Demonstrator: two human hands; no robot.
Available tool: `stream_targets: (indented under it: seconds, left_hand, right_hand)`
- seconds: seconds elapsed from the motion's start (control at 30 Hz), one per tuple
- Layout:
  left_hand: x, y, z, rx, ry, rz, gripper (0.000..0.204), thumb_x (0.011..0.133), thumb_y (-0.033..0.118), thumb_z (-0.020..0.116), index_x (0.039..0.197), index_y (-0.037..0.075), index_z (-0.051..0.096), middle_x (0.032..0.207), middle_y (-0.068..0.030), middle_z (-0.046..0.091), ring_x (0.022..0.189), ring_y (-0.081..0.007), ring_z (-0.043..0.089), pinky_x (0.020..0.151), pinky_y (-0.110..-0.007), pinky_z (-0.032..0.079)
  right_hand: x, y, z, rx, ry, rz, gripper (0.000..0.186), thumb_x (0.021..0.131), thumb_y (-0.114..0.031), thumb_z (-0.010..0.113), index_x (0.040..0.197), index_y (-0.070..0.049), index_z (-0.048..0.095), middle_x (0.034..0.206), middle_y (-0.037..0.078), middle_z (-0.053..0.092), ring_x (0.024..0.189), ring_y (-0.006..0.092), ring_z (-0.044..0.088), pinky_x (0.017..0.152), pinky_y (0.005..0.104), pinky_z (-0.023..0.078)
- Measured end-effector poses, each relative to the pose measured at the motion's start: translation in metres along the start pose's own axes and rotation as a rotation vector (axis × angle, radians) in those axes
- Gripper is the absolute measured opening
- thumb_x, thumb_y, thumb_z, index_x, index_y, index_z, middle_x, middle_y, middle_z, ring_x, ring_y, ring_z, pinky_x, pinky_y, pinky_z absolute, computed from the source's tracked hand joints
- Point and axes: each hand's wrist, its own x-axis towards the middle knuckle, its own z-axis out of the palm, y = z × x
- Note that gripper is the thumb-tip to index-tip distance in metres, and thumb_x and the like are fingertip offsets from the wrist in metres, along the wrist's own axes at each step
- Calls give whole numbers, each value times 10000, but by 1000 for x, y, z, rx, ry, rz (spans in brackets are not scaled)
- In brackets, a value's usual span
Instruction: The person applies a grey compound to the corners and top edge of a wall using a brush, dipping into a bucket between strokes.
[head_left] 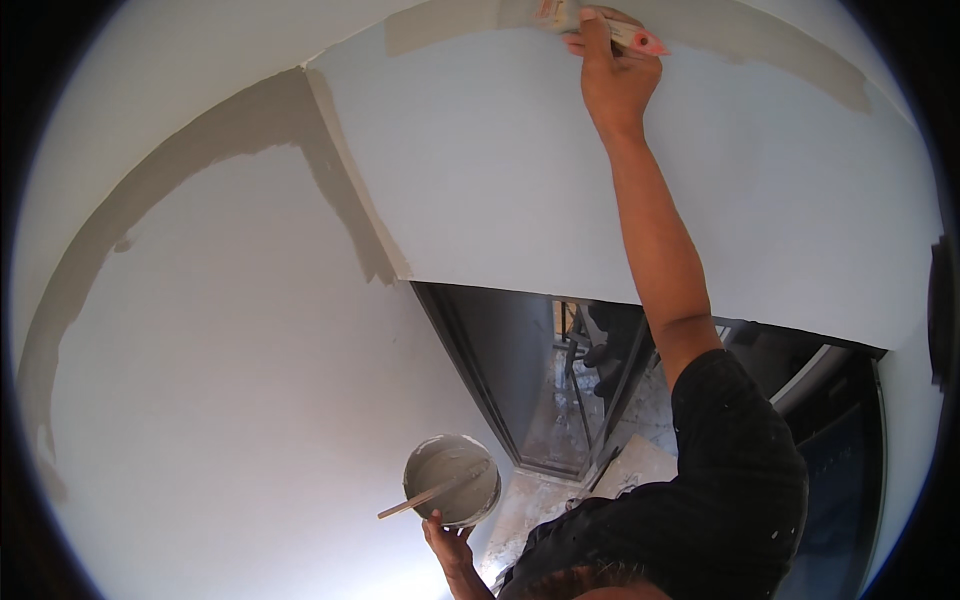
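Observation:
High at the top, my right hand (pixel 615 70) grips a paint brush (pixel 640 38) with a pink-tipped handle, its bristles against a greige paint band (pixel 430 30) along the upper edge of the pale wall (pixel 480 170). At the bottom centre, my left hand (pixel 450 545) holds a round bucket (pixel 440 460) of greige paint from underneath and the side, with a wooden stick (pixel 408 503) lying across its mouth.
The left wall (pixel 180 370) carries a greige band along its top and corner. Below the pale wall are dark-framed glass panels (pixel 485 360) with metal frames seen through them, a speckled floor (pixel 640 470) and a dark panel (pixel 840 500) at the right.

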Motion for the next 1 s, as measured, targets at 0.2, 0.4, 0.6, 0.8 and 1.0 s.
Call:
stream_targets:
  seconds: [0.2,0.4,0.6,0.8,1.0]
  left_hand:
    - [0,3,0,22,-16,-10,691,842,493,652,1339,85,401,1353,-220,459,1180,-445,539,845,-576,543]
    - [0,7,-3,39,-47,-22,734,823,502,670,1356,84,388,1368,-226,442,1193,-450,526,849,-577,536]
    - [-2,10,-1,54,-40,-29,754,816,502,671,1366,76,381,1382,-228,424,1193,-454,525,858,-585,532]
    - [-3,14,-1,69,-81,-26,764,814,485,667,1376,60,372,1394,-230,410,1208,-460,512,859,-586,533]
    - [-6,23,5,90,-95,-20,800,796,478,660,1408,64,351,1409,-227,400,1217,-461,501,880,-600,517]
  right_hand:
    - [8,-10,-20,-24,50,-4,190,969,-164,634,1008,18,673,859,83,695,751,136,656,688,276,559]
    - [14,-19,-39,7,107,2,215,954,-170,649,1002,39,660,869,85,687,743,145,663,698,276,567]
    - [22,-43,-70,17,243,1,283,917,-165,676,1005,100,624,906,126,674,769,201,698,734,318,612]
    - [16,-64,-89,35,301,-37,253,923,-155,669,1015,77,634,906,122,672,752,197,696,712,312,603]
    - [2,-54,-46,78,144,49,267,929,-194,683,1027,51,640,893,94,674,741,167,691,692,294,588]
